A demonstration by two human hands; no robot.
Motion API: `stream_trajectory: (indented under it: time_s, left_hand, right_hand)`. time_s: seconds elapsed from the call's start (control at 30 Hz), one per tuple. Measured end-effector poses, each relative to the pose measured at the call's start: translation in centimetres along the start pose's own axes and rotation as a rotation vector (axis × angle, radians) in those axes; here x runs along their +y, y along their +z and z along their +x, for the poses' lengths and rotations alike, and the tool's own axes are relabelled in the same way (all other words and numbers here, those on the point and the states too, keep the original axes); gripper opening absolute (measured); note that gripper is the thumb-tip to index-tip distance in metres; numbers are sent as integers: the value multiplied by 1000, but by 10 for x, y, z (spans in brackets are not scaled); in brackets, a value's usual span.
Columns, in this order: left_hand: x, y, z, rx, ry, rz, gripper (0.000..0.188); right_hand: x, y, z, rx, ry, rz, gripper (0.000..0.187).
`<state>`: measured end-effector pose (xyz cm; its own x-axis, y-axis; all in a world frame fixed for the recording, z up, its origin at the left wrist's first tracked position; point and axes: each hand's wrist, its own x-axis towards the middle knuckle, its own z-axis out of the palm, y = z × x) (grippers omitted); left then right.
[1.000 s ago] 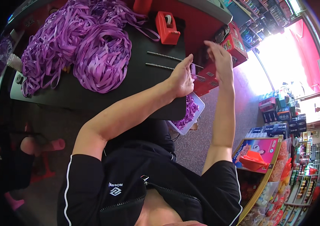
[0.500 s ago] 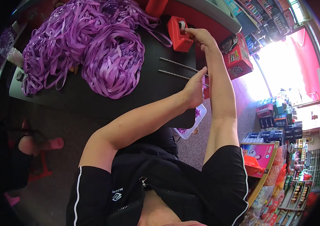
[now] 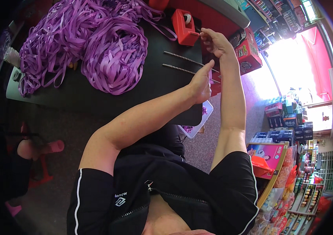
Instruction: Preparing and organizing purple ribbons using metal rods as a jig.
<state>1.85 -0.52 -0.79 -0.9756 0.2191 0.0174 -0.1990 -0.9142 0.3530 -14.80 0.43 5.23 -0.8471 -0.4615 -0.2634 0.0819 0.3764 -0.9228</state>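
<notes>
The right hand (image 3: 216, 42) reaches to the near-right corner of the red tape dispenser (image 3: 183, 30), fingertips drawn close together just beside its front end; I cannot tell whether they close on a strip of tape. The white tape roll (image 3: 187, 18) sits in the dispenser, just left of those fingertips. The step in hand looks to be drawing off tape, and the next move would call for a firm pinch and a tear against the cutting edge.

The left hand (image 3: 201, 84) is nearer the body, thumb up at the right-hand ends of two thin metal rods (image 3: 183, 58); its palm and fingers are hidden, so its grip I cannot tell. The rods run from above the black tabletop (image 3: 156, 92) past its edge. Farther left lies a loose heap of purple ribbon (image 3: 115, 56), well apart from both hands
</notes>
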Motion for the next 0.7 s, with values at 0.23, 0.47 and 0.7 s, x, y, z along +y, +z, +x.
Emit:
stream_trajectory:
  time_s: [0.23, 0.47, 0.7]
  left_hand:
    - [3, 7, -7, -15, -2, 11, 87]
    - [8, 16, -11, -32, 29, -149, 50]
    - [10, 15, -13, 65, 18, -112, 35]
  right_hand:
    - [21, 1, 0, -40, 11, 16, 22]
    - [36, 12, 2, 41, -72, -22, 22]
    - [44, 13, 6, 14, -141, -37, 21]
